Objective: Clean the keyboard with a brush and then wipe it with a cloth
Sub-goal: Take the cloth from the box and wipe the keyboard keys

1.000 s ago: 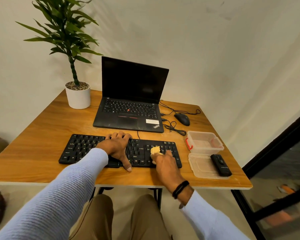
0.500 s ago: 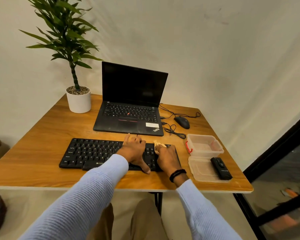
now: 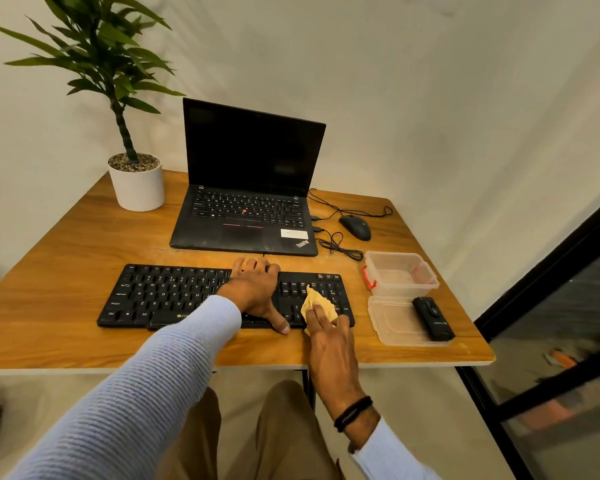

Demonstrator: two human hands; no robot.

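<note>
On the wooden desk, the left hand lies flat, fingers spread, across the black keyboard, grasping nothing. The right hand presses a crumpled yellow cloth under its fingertips against the keyboard's right-hand keys.

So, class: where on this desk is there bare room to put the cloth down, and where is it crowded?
Free: the desk left of the keyboard, between the plant pot and the near edge; also the front strip under the keyboard. Crowded: the right side, with mouse, cables, tub, lid.
</note>
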